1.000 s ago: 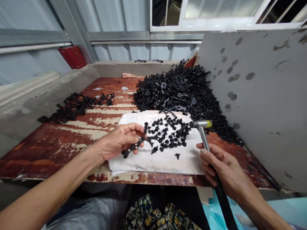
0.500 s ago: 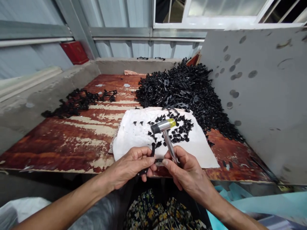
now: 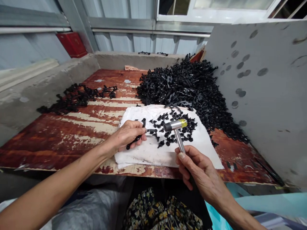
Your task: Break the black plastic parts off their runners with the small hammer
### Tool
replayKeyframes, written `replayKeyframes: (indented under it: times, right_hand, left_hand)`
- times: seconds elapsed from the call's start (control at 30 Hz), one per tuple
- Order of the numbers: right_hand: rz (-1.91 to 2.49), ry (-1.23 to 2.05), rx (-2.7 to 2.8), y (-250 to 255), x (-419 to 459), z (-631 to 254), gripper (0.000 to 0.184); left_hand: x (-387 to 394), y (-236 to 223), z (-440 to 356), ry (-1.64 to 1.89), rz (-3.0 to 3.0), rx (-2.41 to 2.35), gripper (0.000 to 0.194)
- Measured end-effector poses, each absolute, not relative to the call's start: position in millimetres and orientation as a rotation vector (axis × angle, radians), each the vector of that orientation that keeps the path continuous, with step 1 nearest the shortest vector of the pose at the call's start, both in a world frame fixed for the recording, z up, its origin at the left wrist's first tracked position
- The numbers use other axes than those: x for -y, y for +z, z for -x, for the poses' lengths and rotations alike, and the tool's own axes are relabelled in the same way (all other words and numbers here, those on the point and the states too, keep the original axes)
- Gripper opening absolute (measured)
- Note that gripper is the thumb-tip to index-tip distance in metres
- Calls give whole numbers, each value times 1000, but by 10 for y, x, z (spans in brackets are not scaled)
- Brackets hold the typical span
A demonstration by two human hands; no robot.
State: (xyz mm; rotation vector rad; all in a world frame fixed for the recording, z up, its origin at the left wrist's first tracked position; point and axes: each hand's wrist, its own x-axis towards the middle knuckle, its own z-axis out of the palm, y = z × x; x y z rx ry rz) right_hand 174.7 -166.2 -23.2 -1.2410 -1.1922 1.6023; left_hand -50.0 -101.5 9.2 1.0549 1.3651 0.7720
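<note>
Over the left part of a white cloth [image 3: 144, 158], my left hand [image 3: 130, 135] is closed on a black plastic piece [image 3: 133, 142] with slim arms that stick out past the fingers. My right hand [image 3: 194, 163] grips the metal handle of a small mallet [image 3: 176, 125], its head raised above the cloth. One end of the mallet head is black, the other yellow and clear. Many small black studs [image 3: 168, 140] with round flat bases lie on the cloth between and beyond my hands.
A big heap of black parts [image 3: 177, 86] rises at the back right against a grey board [image 3: 268, 95]. Linked black pieces [image 3: 76, 99] lie at the left on the worn red tabletop [image 3: 59, 137]. A low concrete ledge [image 3: 72, 72] runs along the left and back.
My left hand has moved up and left over the cloth with the black piece, away from my right hand. The right hand and mallet have shifted slightly right.
</note>
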Motion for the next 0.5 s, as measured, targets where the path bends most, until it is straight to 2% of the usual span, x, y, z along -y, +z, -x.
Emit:
replayKeyframes:
  times: [0.2,0.5]
  right_hand:
    - [1194,1642,960,-316,1697,-1805,41]
    - [1182,1688,903,-322,1696,-1832,40]
  left_hand:
    - [884,5,393,906,-1023,-1219,16]
    - [982,33,523,789,-1075,-1221,26]
